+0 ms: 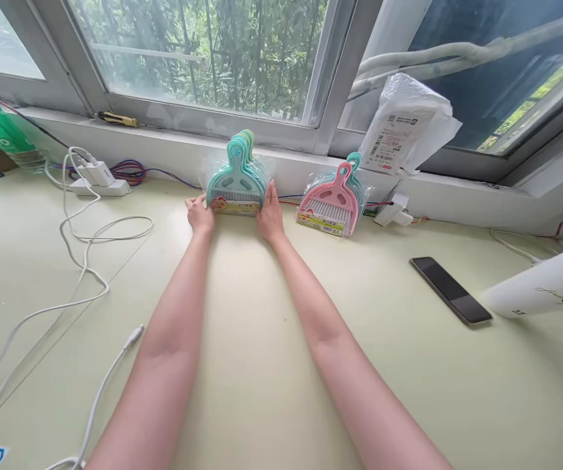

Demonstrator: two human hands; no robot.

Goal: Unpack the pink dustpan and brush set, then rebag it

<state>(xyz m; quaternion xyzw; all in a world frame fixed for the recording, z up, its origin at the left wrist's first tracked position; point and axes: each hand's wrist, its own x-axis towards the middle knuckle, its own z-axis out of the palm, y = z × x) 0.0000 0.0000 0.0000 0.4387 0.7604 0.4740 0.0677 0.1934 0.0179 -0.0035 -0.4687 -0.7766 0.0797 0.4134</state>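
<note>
A stack of packaged teal dustpan-and-brush sets (237, 176) stands upright against the wall below the window. My left hand (199, 214) grips its left edge and my right hand (270, 214) presses its right edge, so the stack is held between both. The front set has a grey brush and a yellow-green label. To the right, a smaller group with a pink dustpan set (333, 202) in front and teal behind leans on the same wall, touched by neither hand.
White cables (85, 261) loop over the left of the table (261, 365), near a power strip (102, 187). A phone (450, 290) and white cup (545, 284) lie right. A screwdriver (119, 119) and white package (398, 127) are by the window.
</note>
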